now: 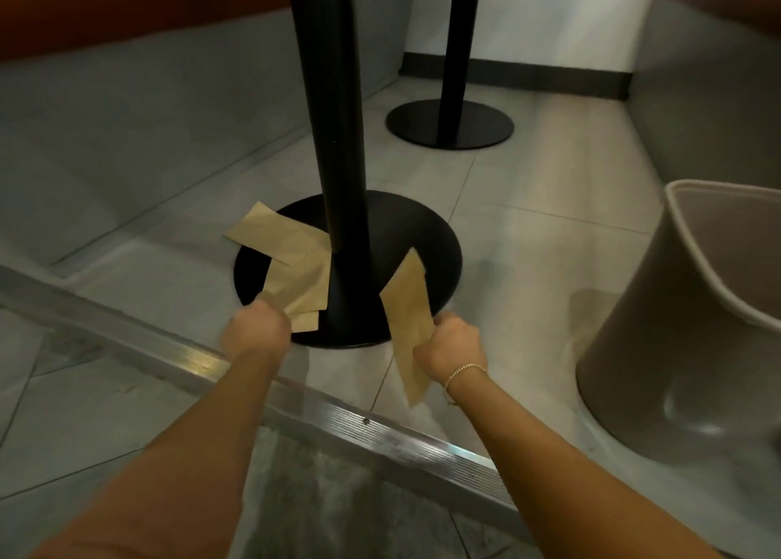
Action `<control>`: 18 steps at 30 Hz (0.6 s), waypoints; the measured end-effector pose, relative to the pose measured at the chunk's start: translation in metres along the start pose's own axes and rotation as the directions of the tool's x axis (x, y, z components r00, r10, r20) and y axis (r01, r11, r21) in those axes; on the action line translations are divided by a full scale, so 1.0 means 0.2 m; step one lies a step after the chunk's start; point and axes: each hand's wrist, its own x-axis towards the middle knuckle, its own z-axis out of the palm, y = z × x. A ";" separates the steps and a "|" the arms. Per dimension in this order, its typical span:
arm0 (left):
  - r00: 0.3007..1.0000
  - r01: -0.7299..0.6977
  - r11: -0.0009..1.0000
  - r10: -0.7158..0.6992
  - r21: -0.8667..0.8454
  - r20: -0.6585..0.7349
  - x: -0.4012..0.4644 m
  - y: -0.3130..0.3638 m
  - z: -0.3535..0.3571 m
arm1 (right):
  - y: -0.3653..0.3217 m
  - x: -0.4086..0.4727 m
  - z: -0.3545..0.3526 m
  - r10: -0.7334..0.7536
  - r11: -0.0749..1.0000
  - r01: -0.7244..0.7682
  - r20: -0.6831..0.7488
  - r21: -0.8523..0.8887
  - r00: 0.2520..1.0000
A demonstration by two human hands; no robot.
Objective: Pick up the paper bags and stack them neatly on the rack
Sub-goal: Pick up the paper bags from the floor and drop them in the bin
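Flat brown paper bags lie on the round black base (393,237) of a table pole. One bag (274,237) lies at the base's left edge, overlapping a second bag (302,286) beside the pole. My left hand (258,326) grips the near corner of that second bag, where another bag's corner (306,322) shows underneath. My right hand (452,343) holds a further paper bag (408,317) lifted off the floor and tilted on edge. No rack is in view.
The black pole (334,135) rises from the base between my hands. A second pole and base (450,123) stand further back. A grey chair shell (697,305) sits at the right. A metal floor strip (296,398) crosses below my arms.
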 end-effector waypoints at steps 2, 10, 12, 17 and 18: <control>0.999 -0.036 0.999 0.036 -0.040 -0.015 -0.05 0.07 -0.07 | -0.02 -0.03 -0.11 -0.033 0.999 0.034 -0.073 0.015 0.997; 0.989 -0.144 0.944 0.144 -0.296 -0.024 -0.33 0.51 -0.37 | -0.14 -0.23 -0.70 -0.161 0.983 0.180 -0.339 0.025 0.927; 0.980 -0.189 0.902 0.200 -0.388 -0.012 -0.44 0.66 -0.44 | -0.17 -0.28 -0.87 -0.193 0.976 0.218 -0.416 0.014 0.889; 0.938 -0.297 0.786 0.347 -0.542 -0.011 -0.68 1.00 -0.65 | -0.23 -0.46 -1.30 -0.207 0.961 0.277 -0.646 0.007 0.735; 0.929 -0.313 0.757 0.370 -0.574 -0.019 -0.72 1.07 -0.69 | -0.23 -0.49 -1.37 -0.189 0.962 0.272 -0.690 0.012 0.699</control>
